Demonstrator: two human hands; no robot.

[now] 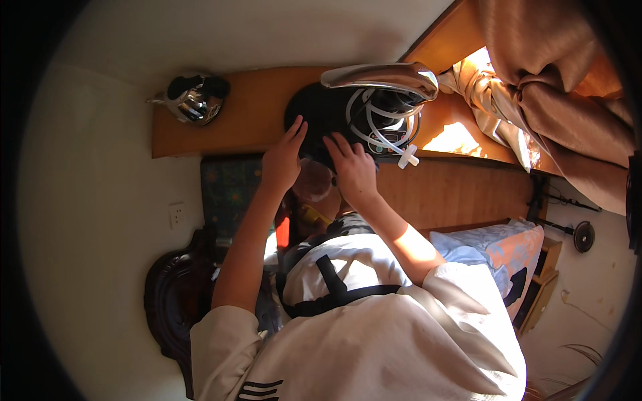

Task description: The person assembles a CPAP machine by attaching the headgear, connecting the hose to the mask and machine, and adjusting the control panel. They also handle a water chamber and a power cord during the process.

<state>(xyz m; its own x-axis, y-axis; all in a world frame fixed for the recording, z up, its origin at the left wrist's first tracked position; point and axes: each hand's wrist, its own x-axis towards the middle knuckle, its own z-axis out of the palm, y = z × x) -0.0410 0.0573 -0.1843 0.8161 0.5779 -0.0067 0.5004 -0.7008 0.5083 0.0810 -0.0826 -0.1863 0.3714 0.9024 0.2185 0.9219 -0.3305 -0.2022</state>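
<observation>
Now left hand (pixel 283 160), right hand (pixel 356 170), grip unclear, touch rounded black object (pixel 314 110); tugging could drag white tubing (pixel 380 137) off brown wooden shelf's (pixel 257 100) edge.

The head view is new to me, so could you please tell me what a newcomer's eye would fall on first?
Probably the coiled white tube or cable beneath a shiny curved piece, right of the dark, flat, rounded object where the left hand and right hand reach. Next come the metal kettle at the wooden surface's left end and the brown curtain at upper right, beside bright sunlight.
</observation>
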